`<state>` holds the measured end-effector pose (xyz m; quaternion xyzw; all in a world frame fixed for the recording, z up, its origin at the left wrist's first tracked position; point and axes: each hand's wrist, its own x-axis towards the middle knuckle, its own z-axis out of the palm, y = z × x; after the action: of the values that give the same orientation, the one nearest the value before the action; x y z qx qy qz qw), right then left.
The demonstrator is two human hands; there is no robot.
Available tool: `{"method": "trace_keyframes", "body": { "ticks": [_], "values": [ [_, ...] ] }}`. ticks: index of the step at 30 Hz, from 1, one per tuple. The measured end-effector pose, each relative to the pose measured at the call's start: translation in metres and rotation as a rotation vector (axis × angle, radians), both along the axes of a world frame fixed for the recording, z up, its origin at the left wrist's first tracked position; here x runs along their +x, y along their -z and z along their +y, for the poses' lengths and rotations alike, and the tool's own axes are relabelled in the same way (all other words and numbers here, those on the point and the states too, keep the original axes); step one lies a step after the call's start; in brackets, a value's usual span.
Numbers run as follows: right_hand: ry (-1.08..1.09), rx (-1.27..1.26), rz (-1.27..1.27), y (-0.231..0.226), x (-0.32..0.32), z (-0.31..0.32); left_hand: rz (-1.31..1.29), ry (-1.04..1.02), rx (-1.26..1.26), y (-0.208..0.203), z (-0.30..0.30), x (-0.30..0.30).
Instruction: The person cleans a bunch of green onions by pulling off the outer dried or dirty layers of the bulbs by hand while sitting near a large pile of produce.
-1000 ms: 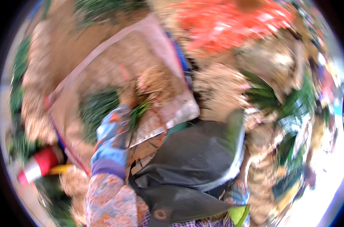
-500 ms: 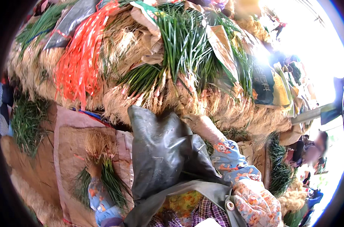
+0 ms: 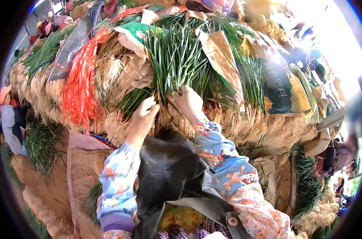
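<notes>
A tall heap of green seedling bundles (image 3: 177, 59) with pale brown root mats fills the upper middle. My left hand (image 3: 142, 118) is pressed against the roots at the base of one green bundle, fingers curled on it. My right hand (image 3: 185, 101), in a pale glove, grips the same bundle just to the right, at the line where leaves meet roots. Both forearms wear patterned blue sleeves and rise from the lower edge. A black sheet (image 3: 169, 171) lies over my lap below the hands.
A bunch of red plastic strips (image 3: 80, 85) hangs on the heap at left. Printed sacks (image 3: 279, 85) lie among the bundles at right. A brown mat (image 3: 79, 175) with loose green shoots is at lower left. Other people stand at the far left (image 3: 10, 119) and right (image 3: 332, 159).
The view has swung up from the brown mat to the heap. Both hands have risen from my lap area and taken hold of a green bundle on the heap.
</notes>
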<state>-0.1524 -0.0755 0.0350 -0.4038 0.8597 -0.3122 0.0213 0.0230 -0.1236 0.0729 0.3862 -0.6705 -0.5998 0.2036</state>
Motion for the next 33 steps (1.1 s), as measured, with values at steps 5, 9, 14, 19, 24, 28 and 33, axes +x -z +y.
{"method": "trace_keyframes", "body": {
  "ticks": [5, 9, 14, 19, 24, 28, 33],
  "values": [
    [-0.187, 0.002, 0.001, 0.012, -0.023, -0.007, -0.217, -0.009, -0.109, 0.034, -0.025, -0.088],
    [-0.214, -0.374, -0.520, -0.051, -0.031, 0.028, 0.196, -0.109, 0.001, 0.023, -0.020, -0.105],
    [-0.230, -0.154, -0.438, -0.041, -0.081, 0.058, 0.199, -0.169, 0.267, 0.000, 0.013, -0.120],
    [0.015, -0.130, -0.639, 0.049, -0.144, 0.093, 0.201, -0.284, 0.304, 0.074, -0.001, -0.126],
    [0.176, -0.306, -0.065, 0.027, -0.116, 0.121, 0.144, -0.210, 0.197, 0.045, 0.016, -0.109],
    [0.129, -0.750, -0.522, 0.046, -0.114, 0.141, -0.210, -0.261, -0.818, 0.053, 0.032, -0.097],
    [0.054, -0.534, -0.924, 0.018, -0.092, 0.162, -0.255, 0.145, -1.047, 0.022, 0.072, -0.143]
  ]
}}
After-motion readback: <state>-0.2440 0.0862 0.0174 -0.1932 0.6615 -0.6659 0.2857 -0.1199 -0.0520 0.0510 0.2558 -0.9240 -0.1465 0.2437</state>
